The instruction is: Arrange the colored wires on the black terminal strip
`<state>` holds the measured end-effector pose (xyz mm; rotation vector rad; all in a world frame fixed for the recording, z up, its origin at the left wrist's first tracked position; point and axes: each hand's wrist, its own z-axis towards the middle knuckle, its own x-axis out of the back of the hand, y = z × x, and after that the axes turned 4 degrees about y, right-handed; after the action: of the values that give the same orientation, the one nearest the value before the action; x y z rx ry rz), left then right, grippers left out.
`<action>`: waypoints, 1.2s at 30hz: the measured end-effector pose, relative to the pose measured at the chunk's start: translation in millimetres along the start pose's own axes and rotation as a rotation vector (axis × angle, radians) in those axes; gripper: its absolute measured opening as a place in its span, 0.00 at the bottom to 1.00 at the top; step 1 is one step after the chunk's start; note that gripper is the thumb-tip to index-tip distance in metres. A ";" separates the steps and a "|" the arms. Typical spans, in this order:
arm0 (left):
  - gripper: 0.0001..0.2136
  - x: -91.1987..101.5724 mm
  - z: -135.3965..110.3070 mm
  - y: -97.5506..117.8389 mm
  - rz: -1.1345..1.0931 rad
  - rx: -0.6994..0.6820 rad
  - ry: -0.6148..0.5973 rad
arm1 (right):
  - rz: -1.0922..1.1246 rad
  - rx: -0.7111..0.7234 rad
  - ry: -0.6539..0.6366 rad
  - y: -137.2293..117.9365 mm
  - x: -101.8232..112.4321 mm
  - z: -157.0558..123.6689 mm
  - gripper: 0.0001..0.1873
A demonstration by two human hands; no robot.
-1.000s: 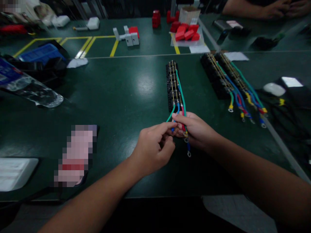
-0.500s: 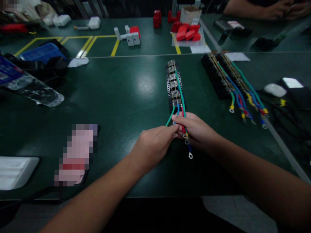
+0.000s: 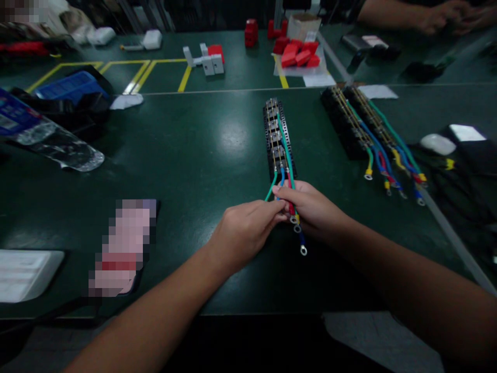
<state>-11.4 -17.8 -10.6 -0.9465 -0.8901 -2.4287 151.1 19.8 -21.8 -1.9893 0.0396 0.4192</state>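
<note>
A long black terminal block assembly (image 3: 276, 135) with brass-coloured strips lies lengthwise in front of me. Green, blue and red wires (image 3: 290, 168) run from it toward me, several ending in ring lugs (image 3: 303, 250). My right hand (image 3: 316, 210) is closed on these wires just below the block, thumb on top. Beside it, my left hand (image 3: 248, 228) pinches with its fingertips by the blue and left green wires, close against the right hand's fingers. The lug ends of the left green and blue wires are hidden by my hands.
Two similar wired assemblies (image 3: 359, 119) lie at the right. A phone (image 3: 126, 243), a white box (image 3: 29, 274) and a plastic bottle (image 3: 58, 142) are at the left. Red parts (image 3: 301, 54) sit at the back. Another person's hands (image 3: 446, 18) show at the upper right.
The near end of the wires and my hands have barely moved. The block's far end has swung slightly left. Both hands keep their hold.
</note>
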 end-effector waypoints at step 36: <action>0.10 -2.3 0.9 4.6 0.060 0.096 -0.045 | -0.026 0.049 -0.015 1.5 -3.4 -1.9 0.12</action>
<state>-6.9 -20.2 -9.9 -0.9813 -0.9707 -2.3015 148.2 16.9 -21.3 -1.9361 0.0143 0.4121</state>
